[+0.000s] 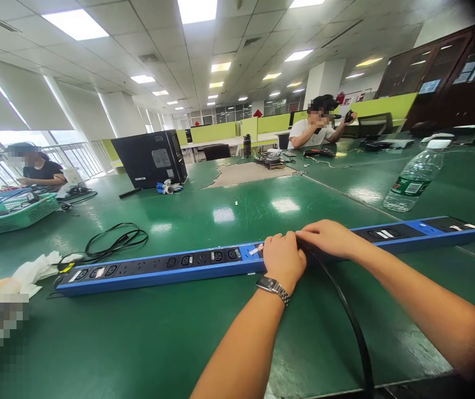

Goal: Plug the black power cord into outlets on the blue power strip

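Taking the two hands as the centre of a clock face, with twelve pointing away from the wearer, the blue-framed power distribution strip [204, 266] lies across the green tabletop [170, 332] from nine o'clock to just above three, its outlet face turned up; the left hand [282, 257] is at the strip's middle, fingers curled in, though what it grasps, if anything, is hidden and I cannot tell; the right hand [331, 238] meets it from three o'clock, fingertips closed on the black power cable [351, 316], which runs out beneath the hand and sweeps down toward five. As for how far things have got, the cable's upper end is at the strip, but the fingers cover it, so whether a plug sits in an outlet or is only held against one cannot be told; the outlets toward nine o'clock show their slots, with no cord entering them. A loosely looped black cord [116, 241] lies near nine o'clock, by the strip's end; a black computer tower [149, 160] stands near ten; a clear water bottle [414, 174] is at two, behind the strip; a person in white [312, 130] sits near twelve, across the table.
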Available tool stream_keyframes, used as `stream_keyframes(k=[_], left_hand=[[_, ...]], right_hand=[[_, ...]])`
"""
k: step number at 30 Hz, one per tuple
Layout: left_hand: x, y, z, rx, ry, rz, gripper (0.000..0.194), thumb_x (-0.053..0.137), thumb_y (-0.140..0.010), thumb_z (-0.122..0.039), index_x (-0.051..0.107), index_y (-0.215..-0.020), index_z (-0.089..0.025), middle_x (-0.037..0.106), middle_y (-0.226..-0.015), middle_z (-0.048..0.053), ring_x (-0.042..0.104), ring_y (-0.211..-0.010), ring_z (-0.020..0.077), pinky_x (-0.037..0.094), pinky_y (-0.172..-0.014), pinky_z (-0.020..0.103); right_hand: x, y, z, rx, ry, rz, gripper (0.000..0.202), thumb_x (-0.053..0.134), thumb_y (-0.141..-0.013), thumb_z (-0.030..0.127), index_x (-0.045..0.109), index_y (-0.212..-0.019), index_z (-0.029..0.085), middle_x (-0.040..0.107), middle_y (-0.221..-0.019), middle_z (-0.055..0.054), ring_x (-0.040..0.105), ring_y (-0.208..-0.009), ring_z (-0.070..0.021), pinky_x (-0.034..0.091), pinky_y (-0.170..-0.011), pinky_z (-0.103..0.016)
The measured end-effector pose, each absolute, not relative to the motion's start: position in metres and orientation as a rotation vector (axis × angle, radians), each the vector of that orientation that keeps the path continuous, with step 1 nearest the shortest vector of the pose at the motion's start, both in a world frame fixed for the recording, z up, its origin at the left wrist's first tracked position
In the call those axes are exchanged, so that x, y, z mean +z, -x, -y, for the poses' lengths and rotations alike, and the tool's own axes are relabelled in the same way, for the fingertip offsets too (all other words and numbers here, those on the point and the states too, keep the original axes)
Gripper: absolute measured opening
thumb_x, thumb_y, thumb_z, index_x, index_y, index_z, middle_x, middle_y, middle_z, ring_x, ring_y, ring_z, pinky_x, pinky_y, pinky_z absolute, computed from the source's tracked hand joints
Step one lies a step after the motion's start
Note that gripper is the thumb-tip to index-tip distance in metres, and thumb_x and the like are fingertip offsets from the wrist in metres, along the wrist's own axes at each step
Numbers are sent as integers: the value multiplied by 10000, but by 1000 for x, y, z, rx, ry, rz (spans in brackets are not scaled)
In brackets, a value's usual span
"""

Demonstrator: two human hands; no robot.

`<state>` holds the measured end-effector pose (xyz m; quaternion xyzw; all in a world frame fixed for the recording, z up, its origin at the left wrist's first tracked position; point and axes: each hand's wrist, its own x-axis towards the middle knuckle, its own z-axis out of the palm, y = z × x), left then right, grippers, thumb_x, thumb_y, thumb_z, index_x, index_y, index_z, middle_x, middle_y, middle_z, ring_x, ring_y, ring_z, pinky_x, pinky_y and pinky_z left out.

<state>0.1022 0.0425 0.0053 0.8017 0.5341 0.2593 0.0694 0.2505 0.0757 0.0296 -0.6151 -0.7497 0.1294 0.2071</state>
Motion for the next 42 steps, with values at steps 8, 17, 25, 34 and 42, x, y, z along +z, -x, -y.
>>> stream_keyframes(k=[8, 17, 25, 34, 42], left_hand=[[6, -73, -32, 1160, -2084, -1383, 265, 591, -910, -292, 615, -1167, -231, 759, -948, 47, 700, -819, 204, 530, -737, 283], [-7, -2, -16, 1149, -2200, -1701, 321, 576, -898, -212, 600, -1218, -223, 720, -1148, 84, 651, -1111, 252, 494, -977, 381], [10, 7, -13, 905, -2144, -1847, 306, 566, -921, -297, 601, -1220, -242, 745, -1016, 76, 677, -956, 251, 509, -829, 346], [9, 5, -17, 928, -2255, -1732, 296, 631, -845, -187, 664, -1136, -231, 749, -990, 48, 667, -954, 228, 483, -913, 357], [10, 47, -17, 1445, -1806, -1563, 284, 565, -911, -356, 631, -1127, -184, 720, -895, 36, 659, -761, 157, 514, -736, 256]], right_hand=[[-7, -233, -69, -45, 1934, 1837, 449, 391, -886, 471, 776, -942, 247, 763, -951, -82, 666, -874, -253, 430, -700, -336], [-10, -226, -66, -112, 2036, 1732, 466, 374, -888, 484, 779, -981, 274, 765, -988, -58, 663, -869, -248, 392, -656, -322], [-9, -225, -63, -130, 2014, 1729, 463, 373, -888, 471, 783, -964, 268, 769, -959, -63, 663, -836, -244, 383, -631, -319], [-8, -224, -61, -66, 2016, 1728, 457, 363, -893, 451, 775, -963, 267, 763, -996, -46, 658, -881, -246, 382, -649, -315], [-10, -225, -62, -120, 1981, 1711, 445, 374, -887, 440, 782, -926, 266, 770, -949, -53, 659, -833, -238, 385, -634, -317]])
